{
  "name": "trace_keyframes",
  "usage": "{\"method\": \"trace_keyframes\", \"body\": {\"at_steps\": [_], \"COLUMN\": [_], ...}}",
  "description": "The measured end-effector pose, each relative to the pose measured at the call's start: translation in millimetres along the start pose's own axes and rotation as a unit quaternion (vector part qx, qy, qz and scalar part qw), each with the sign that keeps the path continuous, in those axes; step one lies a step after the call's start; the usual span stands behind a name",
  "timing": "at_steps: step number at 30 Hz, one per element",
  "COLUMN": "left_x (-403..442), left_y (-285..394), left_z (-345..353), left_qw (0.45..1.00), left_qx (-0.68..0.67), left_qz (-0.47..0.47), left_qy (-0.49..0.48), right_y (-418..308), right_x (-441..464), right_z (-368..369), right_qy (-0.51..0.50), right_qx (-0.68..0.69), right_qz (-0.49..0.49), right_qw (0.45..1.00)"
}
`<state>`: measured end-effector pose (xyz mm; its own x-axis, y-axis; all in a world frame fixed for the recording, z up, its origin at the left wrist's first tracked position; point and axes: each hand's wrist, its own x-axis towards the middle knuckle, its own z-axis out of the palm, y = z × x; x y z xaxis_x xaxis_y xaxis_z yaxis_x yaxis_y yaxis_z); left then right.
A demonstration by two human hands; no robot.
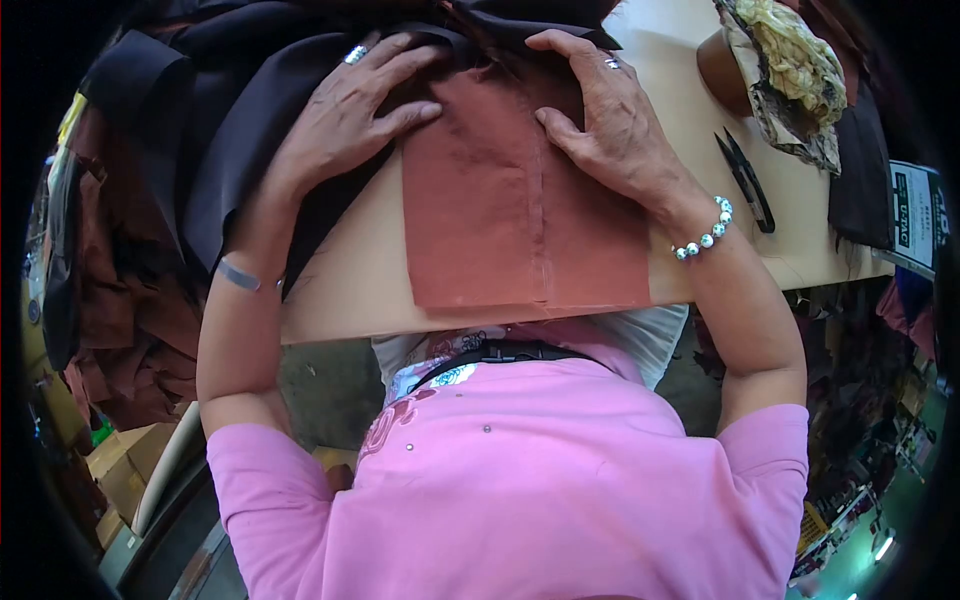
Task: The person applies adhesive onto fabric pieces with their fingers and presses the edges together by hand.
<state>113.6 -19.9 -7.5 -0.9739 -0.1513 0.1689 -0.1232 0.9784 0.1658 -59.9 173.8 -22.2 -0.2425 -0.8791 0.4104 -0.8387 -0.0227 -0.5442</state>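
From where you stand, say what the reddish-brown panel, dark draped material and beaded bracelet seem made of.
Reddish-brown panel: thin cloth or leather, unclear which; matte, faintly creased.
Dark draped material: probably fabric, smooth with slight sheen, given its soft folds.
Beaded bracelet: perhaps glazed ceramic or glass; its patterned beads look glossy.

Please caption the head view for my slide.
Left hand and right hand flank a seam in brown fabric on a table.

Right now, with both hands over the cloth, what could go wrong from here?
The rust-coloured cloth lies close to the near edge of the table, so a tug could slide it off. The dark cloth bunched by the left hand might drag it askew. A sideways sweep of the right hand could knock the black snips lying nearby.
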Motion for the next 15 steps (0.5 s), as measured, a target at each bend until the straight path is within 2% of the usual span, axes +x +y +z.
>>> {"method": "trace_keyframes", "body": {"at_steps": [2,3,6,7,10,11,14,15], "left_x": [9.4,16.2,24.0,26.1,15.2,15.7,8.2,8.0], "left_y": [-6.8,-2.2,7.6,13.0,25.3,34.8,51.2,54.8], "left_z": [14.0,18.3,4.8,0.5,-4.0,-2.1,-2.6,-2.6], "left_qw": [0.998,0.99,0.988,0.98,0.967,0.958,0.985,0.985], "left_qx": [-0.009,0.005,0.003,0.054,0.163,0.138,0.008,-0.055], "left_qz": [0.004,0.018,0.045,0.08,0.122,0.136,0.074,0.025], "left_qy": [0.068,0.142,0.151,0.176,0.153,0.213,0.156,0.162], "right_y": [1.4,1.6,-2.2,-2.2,0.2,0.5,3.3,4.1], "right_x": [0.1,0.5,0.3,0.2,0.1,-0.2,-0.4,-0.5], "right_z": [1.2,1.6,0.2,0.7,1.3,1.6,1.6,1.2], "right_qy": [0.01,0.015,0.003,0.003,0.008,0.012,0.016,0.015], "right_qx": [0.0,0.001,-0.003,-0.001,0.008,0.012,0.016,0.015], "right_qz": [-0.012,-0.018,0.025,0.024,0.025,0.028,0.018,0.012], "right_qw": [1.0,1.0,1.0,1.0,1.0,0.999,1.0,1.0]}}
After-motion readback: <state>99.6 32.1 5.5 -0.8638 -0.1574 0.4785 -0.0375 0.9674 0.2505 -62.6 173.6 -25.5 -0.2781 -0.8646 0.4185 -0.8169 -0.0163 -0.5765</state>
